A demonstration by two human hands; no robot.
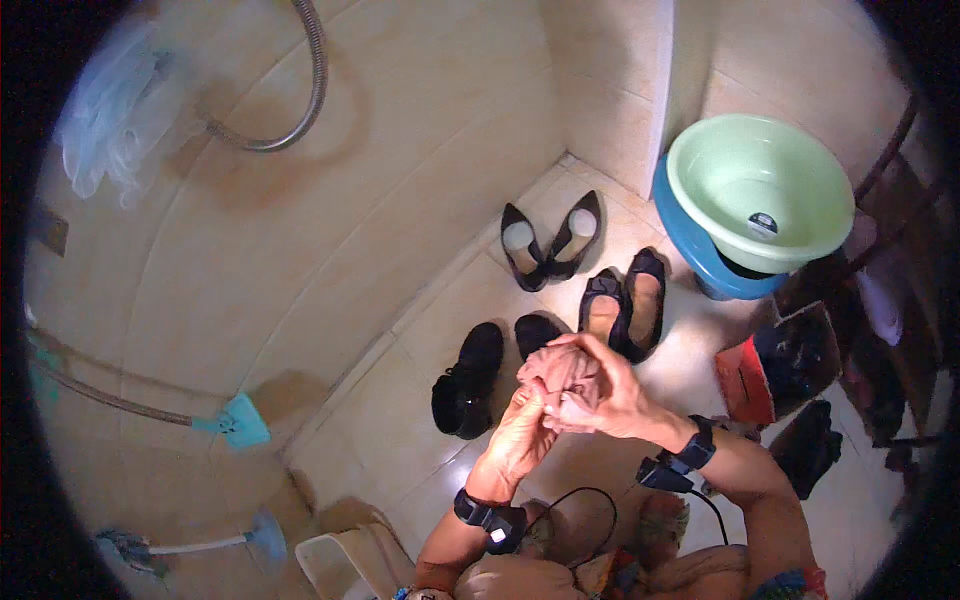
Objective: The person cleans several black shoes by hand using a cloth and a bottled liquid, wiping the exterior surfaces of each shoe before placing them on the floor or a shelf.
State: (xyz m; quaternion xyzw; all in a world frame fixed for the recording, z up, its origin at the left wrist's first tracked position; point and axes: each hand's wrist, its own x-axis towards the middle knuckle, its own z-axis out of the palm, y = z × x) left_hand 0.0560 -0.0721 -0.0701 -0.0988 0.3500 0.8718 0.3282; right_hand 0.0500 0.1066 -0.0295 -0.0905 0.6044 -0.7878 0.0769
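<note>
Both my hands meet in front of me around a bunched pink cloth (562,372). My left hand (518,440) grips it from the lower left, its thumb pressed into the folds. Round the right side and top of the bundle wrap the fingers of my right hand (622,398). Beyond the cloth, a black shoe (537,330) is partly hidden by it. Its apparent mate, another black shoe (470,380), stands to the left. Black flats with tan insoles (645,300) are just past my right hand, and pointed dark shoes (522,240) sit farther back.
A light green basin (700,180) rests on a blue basin (690,240) at far right. Nearer lie a red box (742,380) with dark contents and a dark bundle (808,450). A tiled wall with a metal hose (318,70) runs along the left; a pale stool (350,560) stands low left.
</note>
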